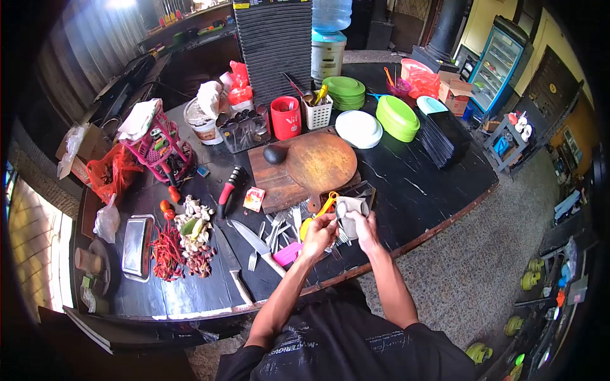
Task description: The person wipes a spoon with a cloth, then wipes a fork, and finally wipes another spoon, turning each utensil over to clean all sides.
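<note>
Cupping a grey cloth (354, 214) in the closed grip of the right hand (367, 230), the person pinches a spoon-like utensil (339, 207) into it with the left hand (318, 233), over loose forks (273, 230).

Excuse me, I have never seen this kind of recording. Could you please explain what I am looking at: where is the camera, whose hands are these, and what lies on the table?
There is no machine here. The one picture comes from a camera worn on a person's head, looking forward and down, so the two arms at the bottom are that person's own. The wide lens bends the edges of the room. The right hand holds a grey cloth. The left hand pinches at that cloth, but what its fingers grip is hidden. Both hands are above a black table. On it lie a round wooden board, loose forks, a large knife, red chillies and stacks of green plates.
</note>
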`<act>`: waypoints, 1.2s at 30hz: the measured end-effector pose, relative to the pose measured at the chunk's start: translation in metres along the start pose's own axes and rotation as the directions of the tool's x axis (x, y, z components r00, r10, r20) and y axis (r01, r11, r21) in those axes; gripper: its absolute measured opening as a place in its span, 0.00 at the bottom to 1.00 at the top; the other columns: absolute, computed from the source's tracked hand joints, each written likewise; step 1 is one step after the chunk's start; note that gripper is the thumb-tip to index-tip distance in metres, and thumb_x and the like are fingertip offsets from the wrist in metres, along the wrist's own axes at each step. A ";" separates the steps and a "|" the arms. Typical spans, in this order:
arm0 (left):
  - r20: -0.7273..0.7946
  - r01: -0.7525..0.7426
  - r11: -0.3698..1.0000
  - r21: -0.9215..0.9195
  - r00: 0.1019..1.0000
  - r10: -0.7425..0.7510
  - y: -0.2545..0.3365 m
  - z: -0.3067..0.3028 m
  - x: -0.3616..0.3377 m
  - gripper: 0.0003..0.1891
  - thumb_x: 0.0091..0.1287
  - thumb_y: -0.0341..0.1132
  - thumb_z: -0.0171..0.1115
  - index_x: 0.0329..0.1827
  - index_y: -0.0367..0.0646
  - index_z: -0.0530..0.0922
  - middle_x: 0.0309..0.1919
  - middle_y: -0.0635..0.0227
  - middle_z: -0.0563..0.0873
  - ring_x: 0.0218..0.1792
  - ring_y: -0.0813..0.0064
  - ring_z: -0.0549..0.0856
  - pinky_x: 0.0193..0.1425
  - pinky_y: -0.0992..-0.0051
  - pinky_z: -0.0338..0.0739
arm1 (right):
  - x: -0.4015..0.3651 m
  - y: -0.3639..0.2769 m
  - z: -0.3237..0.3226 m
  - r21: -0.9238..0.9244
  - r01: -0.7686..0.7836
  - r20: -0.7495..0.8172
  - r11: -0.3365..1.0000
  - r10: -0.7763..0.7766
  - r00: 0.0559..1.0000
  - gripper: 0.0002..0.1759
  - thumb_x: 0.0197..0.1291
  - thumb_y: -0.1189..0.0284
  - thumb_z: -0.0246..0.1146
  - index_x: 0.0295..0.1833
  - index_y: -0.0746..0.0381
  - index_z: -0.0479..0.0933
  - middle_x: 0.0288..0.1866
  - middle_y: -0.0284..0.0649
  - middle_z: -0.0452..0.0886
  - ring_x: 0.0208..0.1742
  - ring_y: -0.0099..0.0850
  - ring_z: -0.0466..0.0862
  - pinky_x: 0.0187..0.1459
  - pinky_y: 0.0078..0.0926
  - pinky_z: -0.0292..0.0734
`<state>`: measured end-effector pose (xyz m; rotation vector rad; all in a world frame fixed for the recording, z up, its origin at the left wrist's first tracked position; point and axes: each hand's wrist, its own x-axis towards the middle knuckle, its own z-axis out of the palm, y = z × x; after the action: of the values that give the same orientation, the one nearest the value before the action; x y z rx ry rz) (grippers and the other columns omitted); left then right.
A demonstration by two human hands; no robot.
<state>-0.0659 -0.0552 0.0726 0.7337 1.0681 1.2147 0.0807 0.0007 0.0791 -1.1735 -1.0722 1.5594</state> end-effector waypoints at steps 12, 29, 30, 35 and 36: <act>-0.071 -0.033 0.979 -0.203 0.997 0.019 -0.012 -0.014 -0.003 0.14 0.75 0.28 0.56 0.51 0.48 0.58 0.26 0.61 0.81 0.16 0.83 0.67 0.17 0.81 0.55 | -0.017 0.025 0.027 0.056 -0.030 0.138 0.998 0.022 0.990 0.07 0.68 0.71 0.66 0.47 0.62 0.81 0.35 0.31 0.84 0.31 0.19 0.81 0.34 0.18 0.75; -0.330 -0.311 0.948 0.071 0.889 0.316 0.019 -0.048 0.006 0.04 0.70 0.28 0.65 0.35 0.38 0.83 0.26 0.72 0.85 0.27 0.82 0.80 0.32 0.79 0.73 | -0.033 0.001 0.050 -0.542 0.024 0.267 0.840 0.145 0.953 0.19 0.58 0.60 0.72 0.43 0.66 0.84 0.33 0.36 0.87 0.36 0.25 0.85 0.41 0.32 0.80; -0.335 -0.323 0.944 0.068 0.884 0.326 0.021 -0.052 0.008 0.04 0.70 0.27 0.65 0.35 0.37 0.83 0.26 0.71 0.84 0.26 0.82 0.79 0.31 0.79 0.72 | -0.033 0.001 0.049 -0.561 -0.001 0.290 0.828 0.197 0.936 0.21 0.57 0.60 0.73 0.47 0.66 0.83 0.36 0.39 0.87 0.39 0.28 0.86 0.44 0.33 0.80; -0.444 -0.377 0.923 0.078 0.815 0.371 0.025 -0.071 0.011 0.04 0.70 0.27 0.65 0.36 0.36 0.82 0.27 0.71 0.84 0.26 0.81 0.79 0.32 0.79 0.73 | -0.033 0.023 0.041 -0.449 0.157 0.416 0.880 0.050 0.908 0.25 0.58 0.59 0.72 0.53 0.66 0.80 0.42 0.44 0.88 0.44 0.35 0.87 0.49 0.35 0.80; -0.465 -0.384 0.921 0.072 0.804 0.372 0.025 -0.076 0.012 0.04 0.70 0.27 0.65 0.37 0.36 0.82 0.27 0.70 0.84 0.26 0.81 0.80 0.31 0.79 0.73 | -0.037 0.020 0.041 -0.489 0.170 0.373 0.856 0.029 0.927 0.25 0.57 0.59 0.72 0.53 0.66 0.81 0.43 0.45 0.88 0.45 0.36 0.87 0.49 0.36 0.80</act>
<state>-0.1459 -0.0447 0.0654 0.6638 1.3385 1.8165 0.0442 -0.0447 0.0752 -1.1822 -1.8544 1.5126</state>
